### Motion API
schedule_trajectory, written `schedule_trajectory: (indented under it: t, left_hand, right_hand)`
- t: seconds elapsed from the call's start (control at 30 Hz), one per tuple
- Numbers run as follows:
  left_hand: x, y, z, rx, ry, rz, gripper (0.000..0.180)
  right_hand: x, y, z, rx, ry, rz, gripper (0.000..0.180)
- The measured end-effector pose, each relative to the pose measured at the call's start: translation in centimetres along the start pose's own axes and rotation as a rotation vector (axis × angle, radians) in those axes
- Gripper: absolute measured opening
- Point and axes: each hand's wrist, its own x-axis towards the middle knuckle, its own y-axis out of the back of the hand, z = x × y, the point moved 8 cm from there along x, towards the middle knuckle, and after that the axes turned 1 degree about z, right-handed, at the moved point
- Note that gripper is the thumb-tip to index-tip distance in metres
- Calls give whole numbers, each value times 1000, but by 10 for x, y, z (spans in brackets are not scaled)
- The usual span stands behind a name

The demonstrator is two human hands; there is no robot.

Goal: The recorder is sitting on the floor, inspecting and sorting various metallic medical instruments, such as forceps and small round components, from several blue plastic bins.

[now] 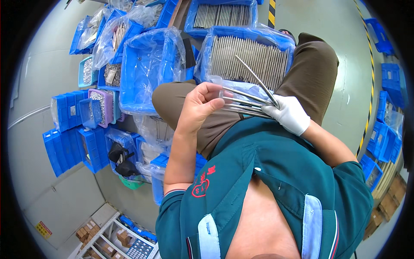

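Note:
My right hand [290, 114], in a white glove, is closed around one end of a fanned bunch of long thin metal rods [248, 101]. My bare left hand [202, 103] touches the other ends of those rods with its fingertips, fingers curled. Both hands are above my lap, in front of a blue crate [284, 43] lined with clear plastic and filled with a tight row of the same metal rods [246, 60].
An empty blue crate with a plastic liner [146, 69] stands to the left. A further crate of rods [222, 15] is behind. Several small blue bins of metal parts [92, 112] lie on the grey floor at left; stacked blue bins [388, 129] are at right.

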Motion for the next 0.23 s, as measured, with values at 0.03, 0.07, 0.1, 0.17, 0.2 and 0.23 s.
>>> schedule_trajectory:
  t: [0.03,0.07,0.1,0.17,0.2,0.23]
  left_hand:
    - [0,0,1,39,-15,-8,30]
    - [-1,0,2,79,-27,-16,29]
    - [-3,1,1,81,-24,-17,29]
    - [-6,-2,4,75,-100,-87,34]
    - [-6,-1,3,91,-98,-92,36]
    - [-6,0,1,113,-81,-69,36]
  right_hand:
    - [0,1,-1,2,-2,2,32]
    - [0,-1,1,50,-71,-64,33]
    - [0,-5,3,98,-140,-130,34]
    - [-1,-6,2,125,-164,-142,32]
    - [-1,-8,3,148,-186,-155,30]
    - [-1,-8,4,149,-187,-155,30]
